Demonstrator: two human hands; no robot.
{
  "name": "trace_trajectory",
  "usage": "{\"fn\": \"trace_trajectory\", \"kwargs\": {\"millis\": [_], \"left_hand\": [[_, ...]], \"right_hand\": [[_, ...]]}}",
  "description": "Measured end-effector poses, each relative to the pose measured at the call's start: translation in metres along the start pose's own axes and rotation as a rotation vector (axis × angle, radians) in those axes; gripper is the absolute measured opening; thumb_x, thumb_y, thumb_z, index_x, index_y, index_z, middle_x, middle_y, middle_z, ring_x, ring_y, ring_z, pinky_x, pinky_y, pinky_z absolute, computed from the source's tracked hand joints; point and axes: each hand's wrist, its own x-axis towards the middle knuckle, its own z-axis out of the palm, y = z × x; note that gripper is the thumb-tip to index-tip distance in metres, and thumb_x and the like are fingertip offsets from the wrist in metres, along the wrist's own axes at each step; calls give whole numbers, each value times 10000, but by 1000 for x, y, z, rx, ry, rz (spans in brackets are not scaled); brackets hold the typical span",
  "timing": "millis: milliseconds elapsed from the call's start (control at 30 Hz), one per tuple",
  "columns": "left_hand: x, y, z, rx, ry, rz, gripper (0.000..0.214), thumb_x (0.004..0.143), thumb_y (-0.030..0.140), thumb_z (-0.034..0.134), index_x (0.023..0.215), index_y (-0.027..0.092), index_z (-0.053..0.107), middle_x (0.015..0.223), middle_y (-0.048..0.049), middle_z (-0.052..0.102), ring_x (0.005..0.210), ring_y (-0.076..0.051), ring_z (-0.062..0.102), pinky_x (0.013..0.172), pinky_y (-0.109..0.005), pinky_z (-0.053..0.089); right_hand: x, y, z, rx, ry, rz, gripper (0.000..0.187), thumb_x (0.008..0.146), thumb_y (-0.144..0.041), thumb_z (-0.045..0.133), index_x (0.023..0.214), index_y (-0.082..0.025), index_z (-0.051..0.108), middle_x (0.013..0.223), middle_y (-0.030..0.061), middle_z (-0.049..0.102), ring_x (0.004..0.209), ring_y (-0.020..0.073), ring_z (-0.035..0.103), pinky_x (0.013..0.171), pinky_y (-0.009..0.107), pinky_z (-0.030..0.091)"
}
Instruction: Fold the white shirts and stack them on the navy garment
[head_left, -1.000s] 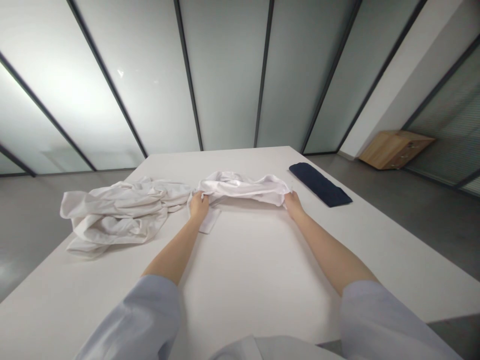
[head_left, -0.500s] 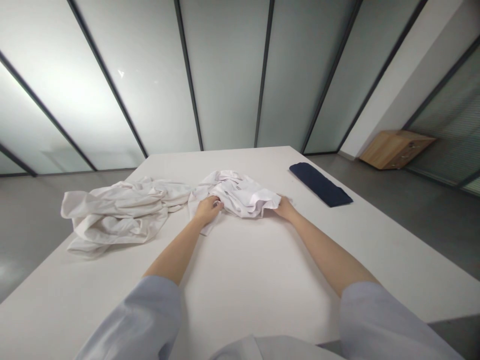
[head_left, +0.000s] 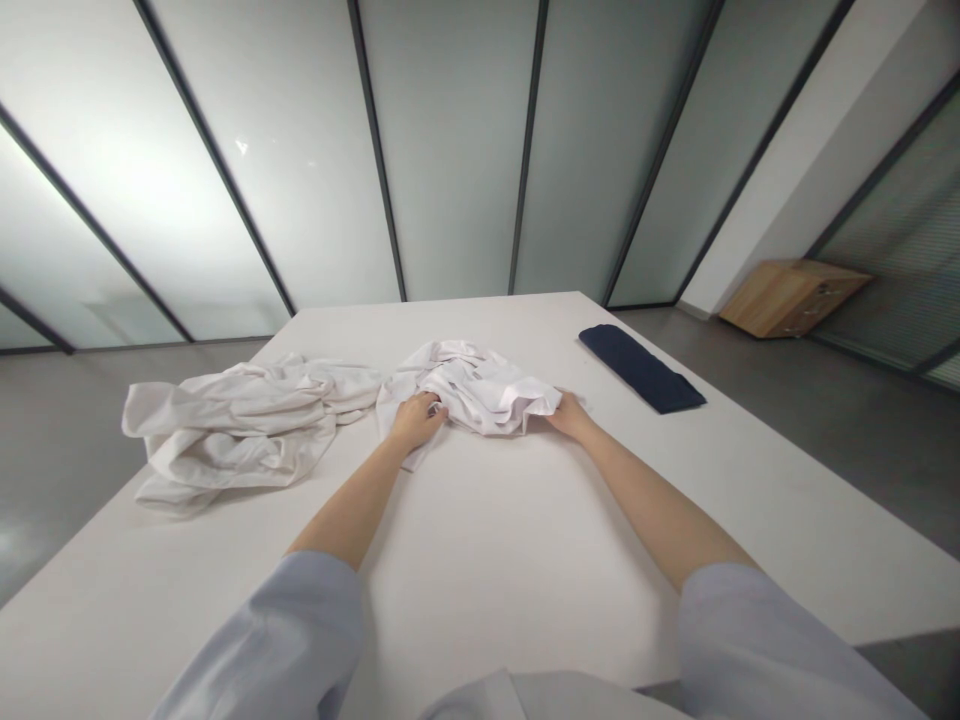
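Observation:
A crumpled white garment [head_left: 480,385] lies bunched on the white table [head_left: 525,540] ahead of me. My left hand [head_left: 415,421] is closed on its left edge, fingers curled into the cloth. My right hand [head_left: 568,414] grips the garment's right edge, its fingers partly hidden under the fabric. Both forearms are bare, with pale blue sleeves near the camera.
A larger heap of white cloth [head_left: 240,425] lies on the table's left side, touching the bunched garment. A folded dark navy cloth [head_left: 640,368] rests at the far right. Frosted glass walls stand behind, and a wooden cabinet [head_left: 793,297] sits on the floor at right.
One second ago the garment was stretched wide between my hands. Both hands then moved inward and bunched it together. Over the last half second almost nothing has shifted.

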Motion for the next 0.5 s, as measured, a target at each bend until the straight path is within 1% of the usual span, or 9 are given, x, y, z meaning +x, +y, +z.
{"fn": "trace_trajectory", "kwargs": {"millis": [167,367,500], "left_hand": [[0,-1,1,4,5,9,254,877,357,505,1019,206,651,1022,-76,687,967,-223,628,852,-321,442],[1,-2,2,29,-8,1,249,885,355,496,1019,204,641,1034,-77,685,985,-226,626,853,-319,442],[0,-1,1,33,-19,-9,239,882,353,496,1012,212,639,1023,-72,684,977,-224,624,851,-321,443]], "right_hand": [[0,-1,0,12,-2,15,192,730,-263,669,905,-203,719,1008,91,734,974,277,676,832,354,519],[0,-1,2,8,16,-4,194,727,-261,683,907,-199,720,999,88,737,1003,276,668,861,346,510],[0,-1,2,2,14,8,183,727,-264,684,897,-210,724,985,76,740,1002,275,670,861,345,510]]}}
